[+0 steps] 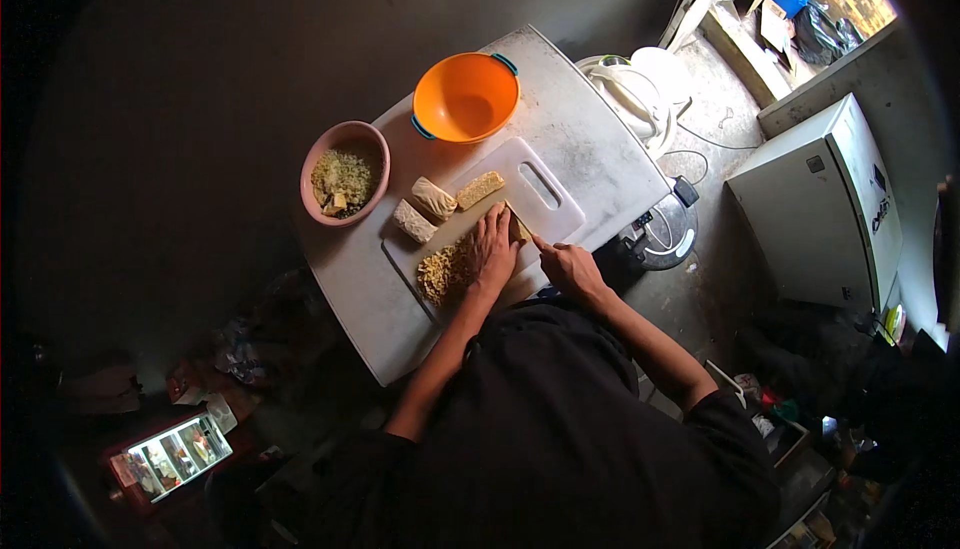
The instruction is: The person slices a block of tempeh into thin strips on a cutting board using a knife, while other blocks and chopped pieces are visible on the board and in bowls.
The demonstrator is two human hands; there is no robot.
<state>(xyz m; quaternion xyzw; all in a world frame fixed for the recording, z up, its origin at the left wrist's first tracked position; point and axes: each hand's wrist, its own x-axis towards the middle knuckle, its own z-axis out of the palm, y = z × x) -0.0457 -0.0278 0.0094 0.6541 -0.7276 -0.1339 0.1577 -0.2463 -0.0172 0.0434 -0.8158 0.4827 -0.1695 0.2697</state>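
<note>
My right hand (571,270) grips a knife (519,220), its blade slanting across a block that looks like tempeh (518,231). Fingers of my left hand (493,250) press on that block, beside the blade. Both are over a white plastic cutting board (568,223). Chopped crumbs (442,273) are heaped by my left hand, partly hidden under it. Beyond the hands lie a cut block (480,189), a pale wrapped-looking block (433,198) and a whitish block (415,221).
A pink bowl (305,200) of crumbled pieces stands at the table's left edge. An orange basin (454,95) with teal handles sits at the far side of the white table (592,128). Right of it are a white bucket (660,72), a rice cooker (667,234) and a refrigerator (802,204).
</note>
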